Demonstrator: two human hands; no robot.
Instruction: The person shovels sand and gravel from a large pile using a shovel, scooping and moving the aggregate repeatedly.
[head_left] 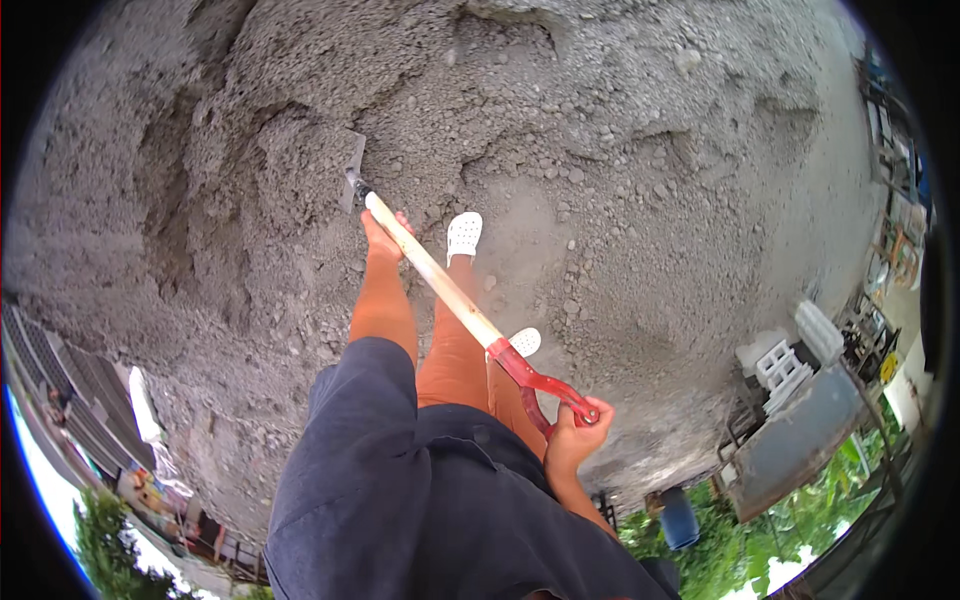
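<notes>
Nearest the body, the right hand (580, 437) is curled around the grip of the shovel's (465, 308) red D-handle (525, 374). Ahead and left of it, the left hand (384, 238) cups the wooden shaft (432, 271) close to the blade, its fingers partly hidden; the wide spacing presumably gives leverage and supports the heavier end. A white clog (464, 233) is just right of that hand. Beyond it, the metal blade (355, 158) appears nearly edge-on before grey gravel (300, 175); contact is unclear.
</notes>
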